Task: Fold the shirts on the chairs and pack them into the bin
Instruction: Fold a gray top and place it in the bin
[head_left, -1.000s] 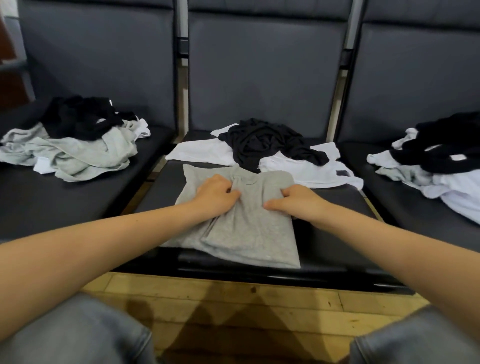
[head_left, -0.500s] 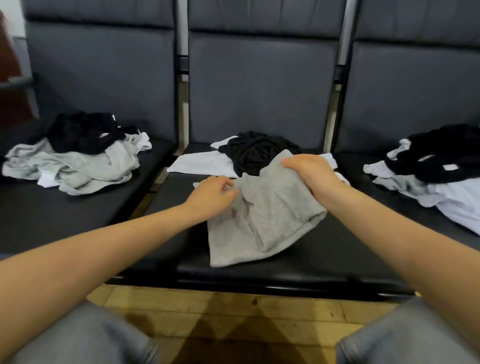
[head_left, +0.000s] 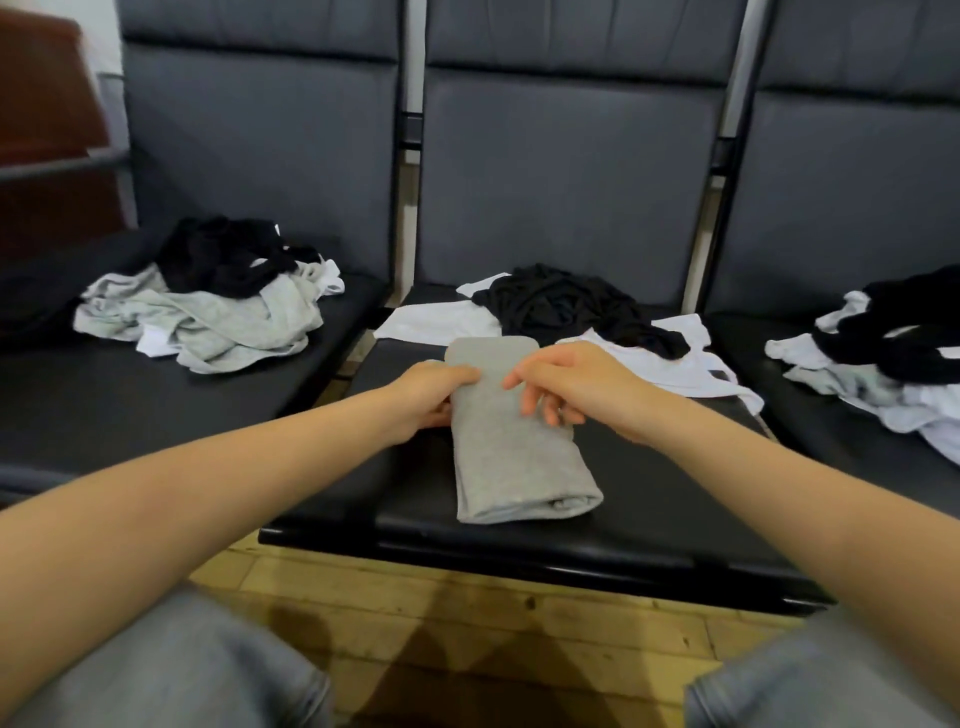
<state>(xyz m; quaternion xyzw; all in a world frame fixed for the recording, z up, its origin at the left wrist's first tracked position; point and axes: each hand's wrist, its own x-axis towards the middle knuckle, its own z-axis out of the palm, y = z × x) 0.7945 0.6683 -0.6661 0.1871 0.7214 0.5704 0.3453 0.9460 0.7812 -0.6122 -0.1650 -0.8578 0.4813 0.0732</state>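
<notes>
- The middle chair seat (head_left: 649, 499) carries the folded grey shirt (head_left: 511, 452) at its front; it may unroll when lifted.
- Behind the shirt, the black shirt (head_left: 571, 306) could snag.
- Left hand (head_left: 431, 397) grips the shirt's edge; right hand (head_left: 576, 387) hovers, fingers (head_left: 530, 400) loose.

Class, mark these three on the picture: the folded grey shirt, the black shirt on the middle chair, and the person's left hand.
Grey shirt (head_left: 511, 467): head view, on its flat top face.
Black shirt (head_left: 566, 304): head view, on the middle of the crumpled heap.
Left hand (head_left: 434, 397): head view, on the back of the hand.
</notes>
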